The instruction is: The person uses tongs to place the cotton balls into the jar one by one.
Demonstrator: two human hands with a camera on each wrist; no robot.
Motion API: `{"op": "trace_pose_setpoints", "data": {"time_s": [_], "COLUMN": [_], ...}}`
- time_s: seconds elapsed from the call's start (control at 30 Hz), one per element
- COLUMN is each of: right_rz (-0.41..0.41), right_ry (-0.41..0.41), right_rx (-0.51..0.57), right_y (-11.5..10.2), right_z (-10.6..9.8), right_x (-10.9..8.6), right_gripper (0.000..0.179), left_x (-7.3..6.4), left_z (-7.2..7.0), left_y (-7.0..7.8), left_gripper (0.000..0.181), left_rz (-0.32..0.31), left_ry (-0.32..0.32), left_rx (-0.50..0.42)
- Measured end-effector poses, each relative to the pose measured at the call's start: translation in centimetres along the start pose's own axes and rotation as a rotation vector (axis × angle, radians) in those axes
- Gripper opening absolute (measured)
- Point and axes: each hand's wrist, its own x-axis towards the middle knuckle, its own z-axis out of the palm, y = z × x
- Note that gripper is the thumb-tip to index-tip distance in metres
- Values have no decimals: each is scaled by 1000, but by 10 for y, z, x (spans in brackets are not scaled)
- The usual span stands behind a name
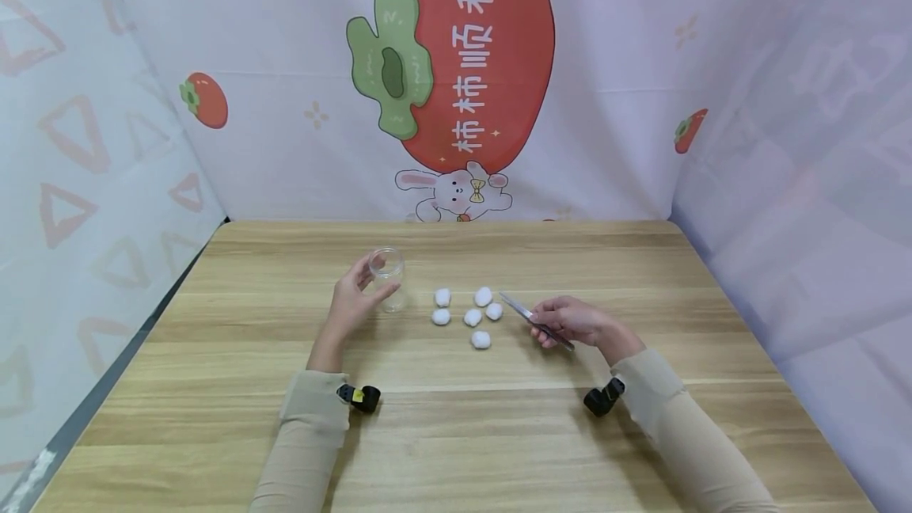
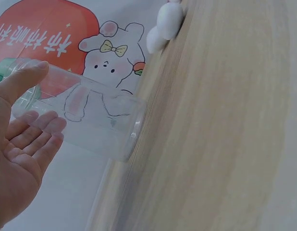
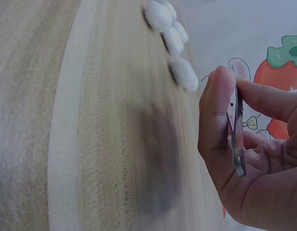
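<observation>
A clear, see-through jar [image 1: 393, 291] stands upright on the table, left of the middle. My left hand [image 1: 354, 295] grips it near its top, thumb on the near side and fingers behind; the left wrist view shows the jar [image 2: 95, 113] with nothing visible inside. My right hand [image 1: 570, 320] pinches metal tweezers [image 1: 520, 307] between thumb and fingers, their tips pointing left toward the cotton balls. In the right wrist view the tweezers [image 3: 238, 139] are held above the table. Several white cotton balls [image 1: 473, 317] lie loosely grouped between the two hands.
The wooden table [image 1: 456, 434] ends at a patterned cloth backdrop [image 1: 285, 141] with a large persimmon print [image 1: 492, 62]. Cloth walls rise on the left and right sides. Small black cameras [image 1: 604, 397] sit on both wrists.
</observation>
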Motion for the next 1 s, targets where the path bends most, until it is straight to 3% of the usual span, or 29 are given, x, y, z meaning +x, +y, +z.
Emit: {"op": "trace_pose_setpoints", "data": {"time_s": [0.47,0.7,1.0], "right_rz": [-8,19,11], "right_ry": [27,44,3], "right_rx": [-177,-218,-278], "right_y": [4,6,6], "right_z": [3,5,8], "right_x": [-5,-3,-3], "right_gripper": [28,23,24], "left_x": [1,1,0], "left_z": [1,0,-1], "left_y": [-1,-2,-2], "left_gripper": [74,73,75], "left_rz": [-28,-28,-31], "left_ry": [0,4,-6], "left_rx": [-10,9,-3]}}
